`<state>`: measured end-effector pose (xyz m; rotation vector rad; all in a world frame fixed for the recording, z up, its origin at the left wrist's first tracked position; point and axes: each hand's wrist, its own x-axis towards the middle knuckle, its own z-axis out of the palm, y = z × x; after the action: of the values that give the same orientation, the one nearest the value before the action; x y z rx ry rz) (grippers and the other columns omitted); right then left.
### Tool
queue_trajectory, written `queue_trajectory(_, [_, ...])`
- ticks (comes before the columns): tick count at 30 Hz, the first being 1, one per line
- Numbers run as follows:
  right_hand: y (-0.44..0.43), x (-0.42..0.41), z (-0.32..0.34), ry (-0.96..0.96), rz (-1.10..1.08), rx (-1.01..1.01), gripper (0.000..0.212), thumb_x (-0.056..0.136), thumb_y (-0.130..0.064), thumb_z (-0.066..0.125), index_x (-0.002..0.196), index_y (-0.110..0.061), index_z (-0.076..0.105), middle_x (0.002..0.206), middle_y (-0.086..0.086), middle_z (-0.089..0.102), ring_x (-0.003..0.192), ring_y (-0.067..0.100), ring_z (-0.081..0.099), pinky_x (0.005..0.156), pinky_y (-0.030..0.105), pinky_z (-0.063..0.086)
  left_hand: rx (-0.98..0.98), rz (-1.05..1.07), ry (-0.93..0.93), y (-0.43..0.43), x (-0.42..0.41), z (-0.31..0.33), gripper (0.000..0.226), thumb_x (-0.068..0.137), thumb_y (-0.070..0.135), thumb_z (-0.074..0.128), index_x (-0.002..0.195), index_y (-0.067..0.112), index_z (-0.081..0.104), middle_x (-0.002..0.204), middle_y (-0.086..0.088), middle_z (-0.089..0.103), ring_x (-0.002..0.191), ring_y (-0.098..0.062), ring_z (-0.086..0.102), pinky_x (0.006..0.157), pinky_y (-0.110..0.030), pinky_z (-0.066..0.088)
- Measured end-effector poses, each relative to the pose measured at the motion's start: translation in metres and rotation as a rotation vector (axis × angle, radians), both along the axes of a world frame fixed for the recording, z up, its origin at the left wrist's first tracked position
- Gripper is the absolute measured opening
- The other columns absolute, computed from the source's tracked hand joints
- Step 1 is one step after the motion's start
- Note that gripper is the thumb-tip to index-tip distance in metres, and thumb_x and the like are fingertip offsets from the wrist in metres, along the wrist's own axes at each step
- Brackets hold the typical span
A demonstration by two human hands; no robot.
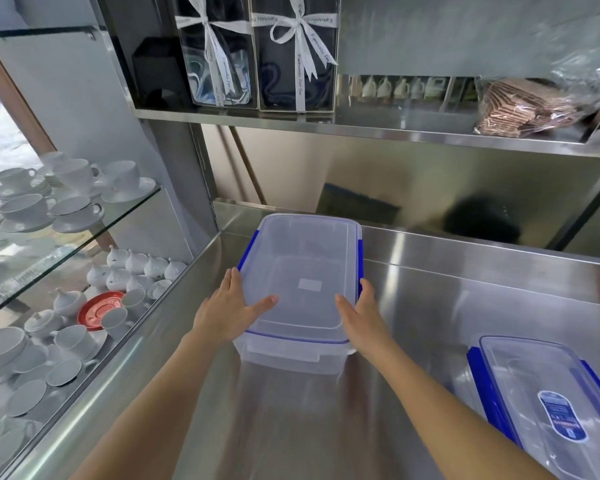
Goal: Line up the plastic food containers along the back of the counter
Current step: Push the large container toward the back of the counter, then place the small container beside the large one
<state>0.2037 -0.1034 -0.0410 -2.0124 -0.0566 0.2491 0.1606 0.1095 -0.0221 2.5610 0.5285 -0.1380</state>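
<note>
Container one (300, 282), clear plastic with a lid and blue side clips, sits on the steel counter (430, 299) toward the left rear, its far end close to the raised back edge but whether it touches cannot be told; its long axis runs front to back; a small pale label shows near the lid's centre; left hand (231, 313) lies flat against the container's left side, fingers extended forward along the lid rim, thumb spread across the lid's near left corner; right hand (361, 317) mirrors it on the right side, thumb on the lid, fingers along the blue clip; both hands open-palmed and pressed on the container from opposite sides, not curled under it; container two (548, 407), same type with blue clips and a blue oval sticker on its lid, sits at the near right of the counter, well apart from the first and angled, partly cut off by the frame edge; glass cabinet (94, 237) stands to the left of the counter, holding white cups, saucers, lidded pots and one red saucer (96, 308); steel shelf (361, 124) above the counter carries two clear boxes tied with white ribbon (293, 53) and a plastic bag of brown wafers (530, 107).
</note>
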Motion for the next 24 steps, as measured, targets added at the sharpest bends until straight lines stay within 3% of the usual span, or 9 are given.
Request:
queue_trajectory(2, [0.001, 0.002, 0.002, 0.02, 0.01, -0.029, 0.063, 0.094, -0.039, 0.041, 0.145, -0.021, 0.011, 0.146, 0.008, 0.036, 0.122, 0.028, 0.048, 0.089, 0.035, 0.042, 0.035, -0.004, 0.004, 0.004, 0.003, -0.002, 0.114, 0.059, 0.09, 0.028, 0.146, 0.017, 0.014, 0.155, -0.005, 0.026, 0.135, -0.029, 0.039, 0.109, -0.054, 0.034])
queue_trajectory(4, [0.0, 0.001, 0.006, 0.028, 0.031, -0.09, 0.065, 0.091, -0.048, 0.041, 0.144, -0.022, 0.015, 0.144, 0.007, 0.039, 0.122, 0.028, 0.049, 0.091, 0.036, 0.044, 0.158, -0.011, 0.017, 0.003, 0.002, -0.001, 0.101, 0.072, 0.081, 0.03, 0.149, 0.016, 0.012, 0.158, -0.007, 0.018, 0.143, -0.029, 0.025, 0.118, -0.05, 0.018])
queue_trajectory(6, [-0.007, -0.004, 0.012, -0.037, 0.038, -0.179, 0.062, 0.088, -0.055, 0.041, 0.138, -0.02, 0.028, 0.136, 0.003, 0.047, 0.115, 0.025, 0.054, 0.09, 0.04, 0.049, 0.317, -0.014, -0.086, -0.011, -0.004, 0.006, 0.083, 0.086, 0.065, 0.035, 0.149, 0.015, 0.014, 0.159, -0.011, 0.015, 0.147, -0.029, 0.014, 0.119, -0.045, 0.007])
queue_trajectory(8, [-0.024, -0.01, 0.018, -0.146, -0.024, -0.293, 0.047, 0.09, -0.047, 0.042, 0.126, -0.016, 0.044, 0.124, 0.001, 0.053, 0.108, 0.023, 0.057, 0.082, 0.036, 0.049, 0.352, 0.0, -0.341, -0.037, -0.012, 0.018, 0.063, 0.091, 0.042, 0.048, 0.143, 0.01, 0.031, 0.152, -0.015, 0.033, 0.141, -0.033, 0.028, 0.117, -0.046, 0.018])
queue_trajectory(10, [-0.051, -0.014, 0.022, -0.245, -0.121, -0.345, 0.032, 0.092, -0.035, 0.046, 0.113, -0.012, 0.055, 0.115, 0.005, 0.06, 0.098, 0.023, 0.059, 0.078, 0.035, 0.048, 0.194, -0.005, -0.533, -0.077, -0.019, 0.032, 0.046, 0.09, 0.029, 0.054, 0.131, 0.008, 0.047, 0.135, -0.012, 0.054, 0.124, -0.032, 0.049, 0.107, -0.043, 0.034])
queue_trajectory(13, [-0.101, -0.019, 0.024, -0.291, -0.261, -0.384, 0.019, 0.089, -0.02, 0.052, 0.095, -0.005, 0.062, 0.099, 0.013, 0.067, 0.087, 0.031, 0.059, 0.071, 0.034, 0.044, -0.037, -0.185, -0.562, -0.145, -0.029, 0.044, 0.033, 0.09, 0.031, 0.05, 0.117, 0.013, 0.056, 0.109, -0.005, 0.067, 0.1, -0.025, 0.061, 0.089, -0.034, 0.046])
queue_trajectory(16, [-0.157, -0.028, 0.024, -0.258, -0.367, -0.455, 0.021, 0.086, -0.015, 0.055, 0.1, -0.002, 0.063, 0.103, 0.018, 0.066, 0.094, 0.036, 0.059, 0.083, 0.044, 0.048, -0.221, -0.347, -0.405, -0.205, -0.037, 0.038, 0.031, 0.088, 0.035, 0.051, 0.112, 0.016, 0.053, 0.093, 0.0, 0.066, 0.087, -0.023, 0.063, 0.082, -0.037, 0.051])
queue_trajectory(21, [-0.237, -0.046, 0.023, -0.022, -0.475, -0.6, 0.039, 0.079, -0.026, 0.061, 0.115, -0.011, 0.056, 0.121, 0.017, 0.056, 0.107, 0.037, 0.054, 0.096, 0.046, 0.042, -0.446, -0.423, 0.084, -0.269, -0.045, 0.019, 0.05, 0.085, 0.041, 0.058, 0.12, 0.012, 0.036, 0.113, -0.004, 0.056, 0.104, -0.028, 0.058, 0.091, -0.039, 0.047])
queue_trajectory(24, [-0.263, -0.057, 0.021, 0.203, -0.487, -0.488, 0.065, 0.071, -0.032, 0.066, 0.128, -0.017, 0.04, 0.131, 0.015, 0.043, 0.112, 0.037, 0.051, 0.095, 0.047, 0.043, -0.658, -0.318, 0.387, -0.288, -0.049, 0.011, 0.067, 0.083, 0.039, 0.064, 0.125, 0.009, 0.02, 0.111, 0.004, 0.047, 0.103, -0.023, 0.05, 0.089, -0.037, 0.044])
